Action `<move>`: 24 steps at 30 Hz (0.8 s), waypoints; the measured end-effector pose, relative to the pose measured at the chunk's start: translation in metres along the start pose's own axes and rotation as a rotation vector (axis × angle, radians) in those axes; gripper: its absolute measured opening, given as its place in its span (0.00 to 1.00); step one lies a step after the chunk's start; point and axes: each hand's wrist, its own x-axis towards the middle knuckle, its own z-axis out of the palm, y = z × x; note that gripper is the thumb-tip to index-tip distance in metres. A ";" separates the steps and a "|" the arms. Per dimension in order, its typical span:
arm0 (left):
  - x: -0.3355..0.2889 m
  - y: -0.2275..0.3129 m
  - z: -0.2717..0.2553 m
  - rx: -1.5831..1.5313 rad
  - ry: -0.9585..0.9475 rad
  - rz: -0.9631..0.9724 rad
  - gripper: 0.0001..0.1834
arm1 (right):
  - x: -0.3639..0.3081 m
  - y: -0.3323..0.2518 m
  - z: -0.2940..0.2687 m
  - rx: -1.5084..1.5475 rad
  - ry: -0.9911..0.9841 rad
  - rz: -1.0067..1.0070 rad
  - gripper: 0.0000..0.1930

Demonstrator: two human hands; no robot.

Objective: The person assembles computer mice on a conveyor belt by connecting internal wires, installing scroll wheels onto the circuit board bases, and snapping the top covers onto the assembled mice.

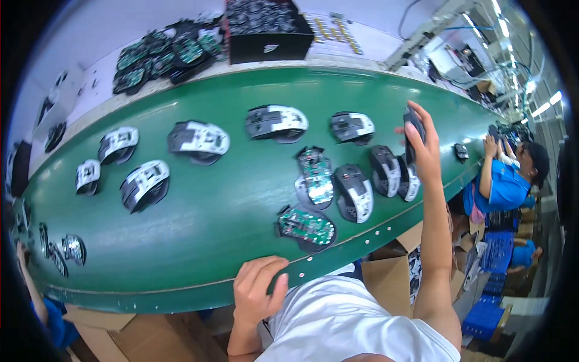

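Note:
My right hand is raised over the right part of the green belt, closed around a dark computer mouse tilted on end. My left hand rests at the belt's near edge, thumb apart from the loosely bent fingers, with nothing in it. Just beyond it lies a mouse base with a bare green circuit board, and behind that another base with its board exposed. Close by are a grey-and-white mouse and, below my right hand, a mouse beside another mouse.
More mice, such as one grey-and-white mouse, are spread along the belt. A pile of circuit boards and a black box of small parts stand behind. Co-workers sit at both ends, one in a blue shirt. Cardboard boxes stand below.

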 end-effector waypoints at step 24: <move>-0.008 -0.014 -0.011 -0.169 0.001 0.149 0.14 | -0.069 -0.041 0.162 -0.721 -0.252 -0.341 0.25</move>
